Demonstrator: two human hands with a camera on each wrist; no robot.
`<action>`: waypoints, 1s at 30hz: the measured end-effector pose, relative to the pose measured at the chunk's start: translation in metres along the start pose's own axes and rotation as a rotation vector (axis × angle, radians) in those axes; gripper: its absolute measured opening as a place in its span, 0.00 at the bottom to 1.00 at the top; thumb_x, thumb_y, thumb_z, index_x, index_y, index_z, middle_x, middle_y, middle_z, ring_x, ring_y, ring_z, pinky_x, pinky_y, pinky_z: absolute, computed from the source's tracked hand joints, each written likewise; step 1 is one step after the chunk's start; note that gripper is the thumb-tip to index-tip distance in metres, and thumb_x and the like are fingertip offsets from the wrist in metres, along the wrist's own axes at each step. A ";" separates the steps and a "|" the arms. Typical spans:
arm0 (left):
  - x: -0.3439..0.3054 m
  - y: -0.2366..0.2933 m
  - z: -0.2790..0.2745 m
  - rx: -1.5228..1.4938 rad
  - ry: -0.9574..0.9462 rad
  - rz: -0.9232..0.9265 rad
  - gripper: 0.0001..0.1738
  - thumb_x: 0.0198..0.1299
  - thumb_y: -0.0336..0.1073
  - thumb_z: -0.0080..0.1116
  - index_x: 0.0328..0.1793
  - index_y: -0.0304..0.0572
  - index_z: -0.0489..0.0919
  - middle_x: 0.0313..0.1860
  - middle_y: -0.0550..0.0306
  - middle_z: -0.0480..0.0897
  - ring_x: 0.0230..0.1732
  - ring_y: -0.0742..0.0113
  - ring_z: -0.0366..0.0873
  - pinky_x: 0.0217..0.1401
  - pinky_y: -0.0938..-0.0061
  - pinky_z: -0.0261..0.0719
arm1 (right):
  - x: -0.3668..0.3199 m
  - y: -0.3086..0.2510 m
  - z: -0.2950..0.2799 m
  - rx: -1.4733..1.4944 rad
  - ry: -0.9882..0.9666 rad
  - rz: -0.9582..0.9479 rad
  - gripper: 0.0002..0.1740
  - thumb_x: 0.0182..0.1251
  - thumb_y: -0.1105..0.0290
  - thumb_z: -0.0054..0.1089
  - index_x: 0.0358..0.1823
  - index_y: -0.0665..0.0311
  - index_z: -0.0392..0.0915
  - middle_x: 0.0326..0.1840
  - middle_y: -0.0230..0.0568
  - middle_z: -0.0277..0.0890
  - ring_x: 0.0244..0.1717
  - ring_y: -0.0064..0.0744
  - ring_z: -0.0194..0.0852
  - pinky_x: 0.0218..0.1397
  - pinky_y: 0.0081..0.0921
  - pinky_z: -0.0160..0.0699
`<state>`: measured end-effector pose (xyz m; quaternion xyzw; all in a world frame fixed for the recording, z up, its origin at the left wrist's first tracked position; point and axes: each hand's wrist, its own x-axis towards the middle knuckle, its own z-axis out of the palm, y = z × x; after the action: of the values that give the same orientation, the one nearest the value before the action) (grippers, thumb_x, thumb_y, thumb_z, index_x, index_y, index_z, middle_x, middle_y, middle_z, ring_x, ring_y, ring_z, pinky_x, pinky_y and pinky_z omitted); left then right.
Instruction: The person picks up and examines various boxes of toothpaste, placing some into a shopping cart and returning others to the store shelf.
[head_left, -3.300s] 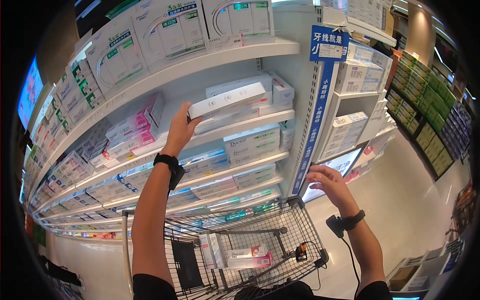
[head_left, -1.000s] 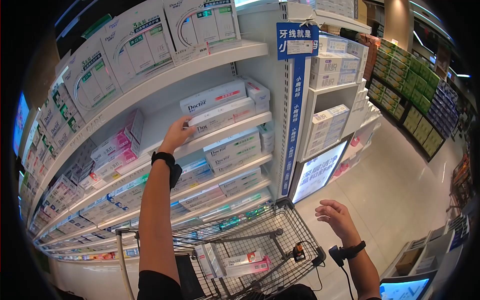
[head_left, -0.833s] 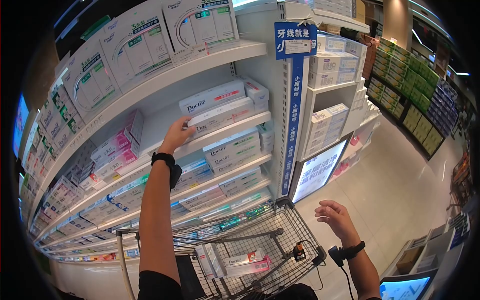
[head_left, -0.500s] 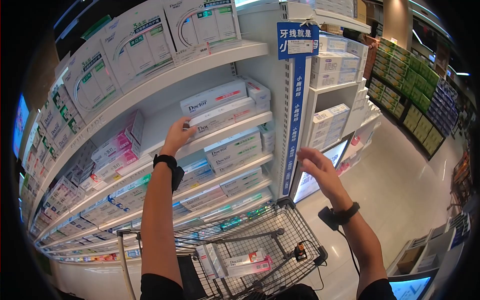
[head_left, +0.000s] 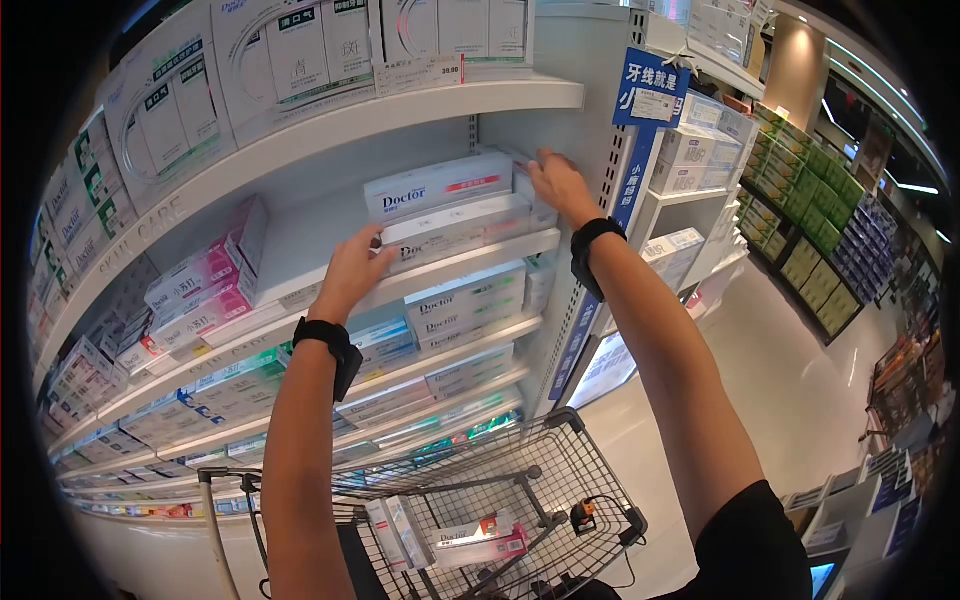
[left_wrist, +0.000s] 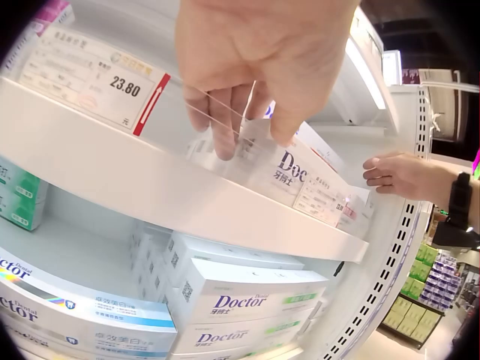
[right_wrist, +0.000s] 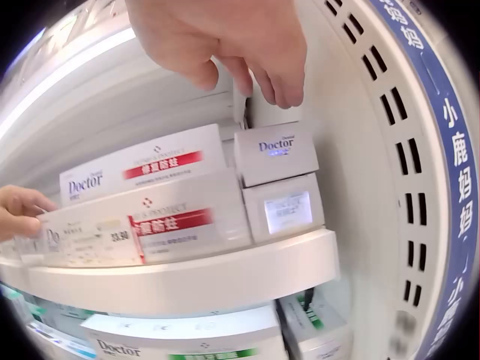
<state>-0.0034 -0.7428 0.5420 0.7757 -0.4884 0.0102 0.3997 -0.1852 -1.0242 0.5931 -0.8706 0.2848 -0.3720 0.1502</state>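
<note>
My left hand [head_left: 352,272] pinches the left end of a white Doctor box [head_left: 465,226] lying along the shelf's front edge. In the left wrist view the thumb and fingers of the left hand [left_wrist: 259,75] lie around that end, beside the price label. Behind it lies another white Doctor box [head_left: 440,190] with a red strip. At the right end of the shelf, my right hand [head_left: 566,190] reaches over two stacked boxes, end on. In the right wrist view, the bent fingers of the right hand [right_wrist: 232,52] hang just above the upper box [right_wrist: 276,154]; contact cannot be told.
A wire cart [head_left: 600,470] below holds several boxes. Pink-and-white boxes [head_left: 205,285] stand to the left on the same shelf. Above runs a shelf edge [head_left: 350,125] with large boxes. A perforated side panel [right_wrist: 390,165] and blue sign strip [right_wrist: 450,127] border the right.
My right hand has risen from beside the cart to the right end of the shelf. The left hand stays at the front box's left end. The head view has shifted closer to the shelf.
</note>
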 end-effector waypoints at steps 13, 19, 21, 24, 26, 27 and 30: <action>-0.003 0.008 0.001 0.050 0.062 0.029 0.23 0.58 0.38 0.63 0.57 0.35 0.77 0.41 0.41 0.84 0.38 0.56 0.84 0.44 0.67 0.81 | 0.035 0.022 0.002 -0.193 -0.295 0.356 0.25 0.60 0.59 0.58 0.54 0.69 0.78 0.53 0.54 0.79 0.54 0.50 0.79 0.58 0.34 0.76; -0.004 0.012 0.000 0.036 0.062 0.010 0.23 0.57 0.38 0.62 0.57 0.34 0.77 0.44 0.38 0.84 0.40 0.50 0.84 0.46 0.63 0.81 | 0.028 0.029 0.008 0.220 -0.415 0.629 0.32 0.68 0.53 0.53 0.60 0.76 0.71 0.60 0.53 0.74 0.59 0.50 0.74 0.61 0.44 0.75; -0.004 0.013 0.000 0.031 0.062 0.003 0.23 0.57 0.38 0.63 0.57 0.33 0.77 0.44 0.37 0.84 0.41 0.50 0.84 0.47 0.63 0.81 | 0.024 0.032 0.009 0.293 -0.423 0.629 0.33 0.70 0.51 0.52 0.62 0.75 0.68 0.63 0.53 0.71 0.62 0.49 0.72 0.61 0.45 0.74; -0.004 0.013 0.001 0.050 0.064 -0.005 0.23 0.58 0.38 0.63 0.57 0.33 0.77 0.44 0.40 0.84 0.42 0.54 0.84 0.47 0.67 0.81 | 0.026 0.038 0.012 0.326 -0.444 0.630 0.33 0.71 0.51 0.50 0.64 0.74 0.66 0.64 0.52 0.69 0.63 0.48 0.70 0.63 0.45 0.74; -0.005 0.016 0.000 0.063 0.062 -0.015 0.23 0.58 0.38 0.63 0.57 0.32 0.77 0.44 0.40 0.84 0.43 0.54 0.84 0.48 0.67 0.81 | 0.028 0.042 0.014 0.321 -0.454 0.628 0.32 0.72 0.51 0.49 0.64 0.74 0.66 0.64 0.52 0.69 0.64 0.47 0.70 0.64 0.45 0.73; -0.004 0.016 0.000 0.059 0.065 -0.014 0.23 0.58 0.38 0.63 0.57 0.32 0.77 0.44 0.39 0.84 0.43 0.54 0.84 0.48 0.67 0.81 | 0.028 0.041 0.014 0.317 -0.456 0.626 0.32 0.73 0.51 0.49 0.64 0.74 0.66 0.65 0.52 0.69 0.64 0.47 0.69 0.64 0.45 0.73; -0.005 0.014 0.001 0.054 0.071 -0.016 0.24 0.57 0.38 0.64 0.57 0.32 0.77 0.45 0.39 0.84 0.43 0.54 0.84 0.48 0.67 0.81 | 0.027 0.041 0.013 0.314 -0.465 0.612 0.32 0.73 0.52 0.48 0.65 0.73 0.65 0.65 0.52 0.68 0.65 0.47 0.69 0.65 0.45 0.72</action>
<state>-0.0172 -0.7428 0.5481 0.7892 -0.4672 0.0477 0.3957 -0.1760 -1.0725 0.5797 -0.7731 0.4287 -0.1425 0.4453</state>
